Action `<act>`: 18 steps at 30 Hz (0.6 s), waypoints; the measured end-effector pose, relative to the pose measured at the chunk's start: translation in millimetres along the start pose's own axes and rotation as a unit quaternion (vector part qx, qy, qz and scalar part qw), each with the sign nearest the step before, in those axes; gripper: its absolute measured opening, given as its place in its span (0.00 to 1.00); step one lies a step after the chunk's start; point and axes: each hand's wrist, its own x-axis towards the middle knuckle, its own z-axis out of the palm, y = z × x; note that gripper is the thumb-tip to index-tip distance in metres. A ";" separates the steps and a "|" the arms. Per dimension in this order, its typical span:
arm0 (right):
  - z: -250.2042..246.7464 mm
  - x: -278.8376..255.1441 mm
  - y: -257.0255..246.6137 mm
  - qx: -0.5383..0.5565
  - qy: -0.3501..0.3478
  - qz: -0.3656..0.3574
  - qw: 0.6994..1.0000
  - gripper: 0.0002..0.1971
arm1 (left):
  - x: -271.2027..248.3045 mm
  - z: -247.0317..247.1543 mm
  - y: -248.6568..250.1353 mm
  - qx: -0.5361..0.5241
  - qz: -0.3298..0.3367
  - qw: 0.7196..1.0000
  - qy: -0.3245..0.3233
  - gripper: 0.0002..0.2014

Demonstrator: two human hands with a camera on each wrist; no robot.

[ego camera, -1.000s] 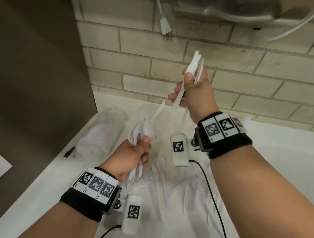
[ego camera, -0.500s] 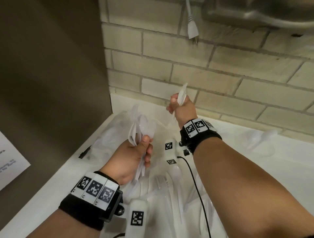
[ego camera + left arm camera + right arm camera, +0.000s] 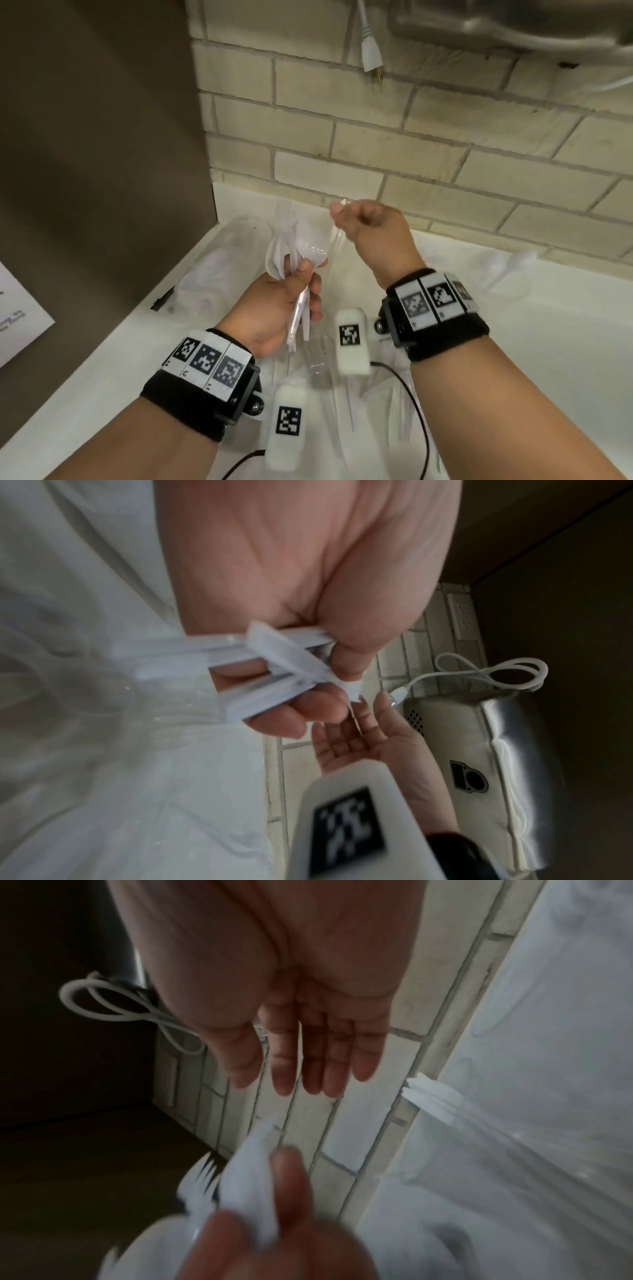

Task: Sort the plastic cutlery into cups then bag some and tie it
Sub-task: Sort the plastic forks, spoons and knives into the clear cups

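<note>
Cutlery bundle (image 3: 294, 253) mid-frame, gripped by our left hand (image 3: 274, 308); right hand (image 3: 370, 233) hovers above it, fingers straight, holding nothing. We should pick one type out gently, keeping the handles aligned.

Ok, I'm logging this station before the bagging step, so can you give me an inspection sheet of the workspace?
Surface: white counter, set in a corner.
Job's things: cutlery bunch held up; loose cutlery on the counter; clear plastic bag lying at the left.
Clutter: small dark object at the counter's left edge; paper sheet.
Grippers: left hand grips the cutlery bunch; right hand raised, fingers straight in its wrist view, holding nothing.
Cables: black cable at the right wrist; white plug hanging unplugged.
Surroundings: brick wall; brown panel; metal appliance overhead.
</note>
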 end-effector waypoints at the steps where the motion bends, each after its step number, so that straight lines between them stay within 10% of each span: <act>1: -0.8 -10.1 1.5 0.004 -0.022 0.020 1.000 0.12 | 0.5 2.6 -0.1 -0.002 0.000 1.000 -0.004 0.16; 10: -12.7 -38.5 12.4 0.032 -0.013 0.072 0.997 0.14 | 1.1 26.3 -3.6 -0.023 -0.019 0.999 -0.016 0.11; 18: -27.6 -38.9 -17.0 0.203 0.055 0.056 0.976 0.11 | 5.2 29.5 -15.6 0.172 0.019 0.983 0.055 0.11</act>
